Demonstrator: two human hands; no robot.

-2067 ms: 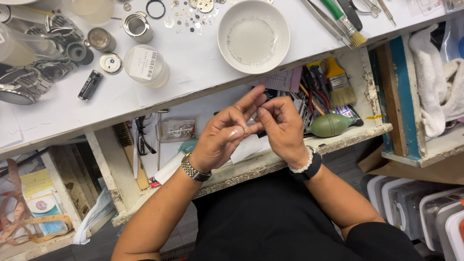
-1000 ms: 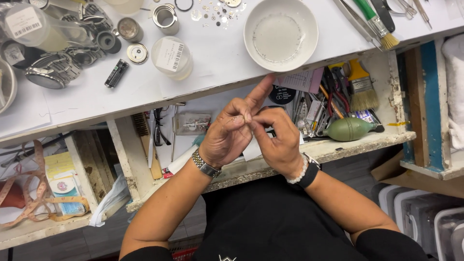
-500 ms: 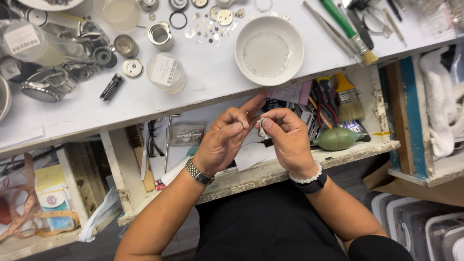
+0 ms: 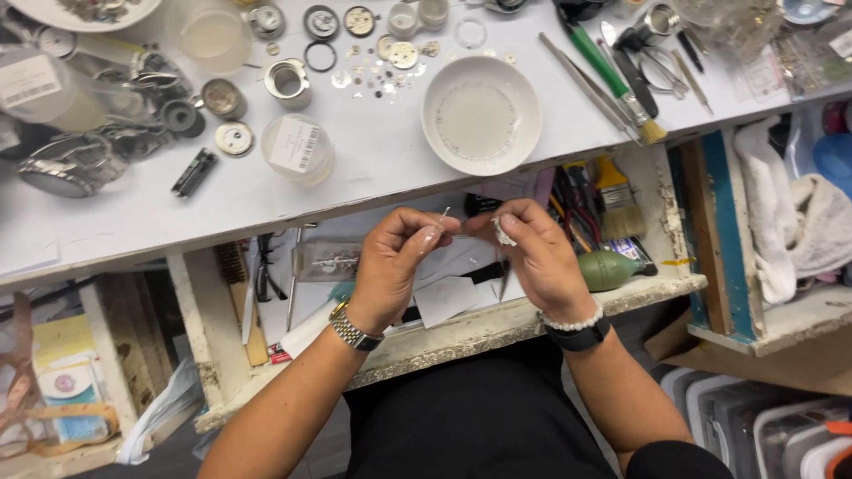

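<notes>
Both hands are raised together over an open drawer (image 4: pixel 461 341) below the white bench top. My left hand (image 4: pixel 397 266), with a metal watch on its wrist, pinches a thin metal pin (image 4: pixel 444 214) between thumb and fingertips. My right hand (image 4: pixel 535 257), wearing a black band and a bead bracelet, grips a small silver part (image 4: pixel 503 233) at its fingertips, close to the pin's tip. A slim dark tool (image 4: pixel 504 280) hangs down below the right palm; I cannot tell how it is held.
A white bowl (image 4: pixel 480 115) sits on the bench top just above the hands, with a labelled plastic jar (image 4: pixel 297 146) to its left and scattered watch parts (image 4: pixel 382 53). A green-handled brush (image 4: pixel 612 75) lies to the right. A green rubber blower (image 4: pixel 608 269) and brushes are in the drawer; a towel (image 4: pixel 790 222) is at right.
My left index finger, stretched out earlier, has curled in onto the pin. The two hands have stayed together over the drawer, with fingertips now slightly apart.
</notes>
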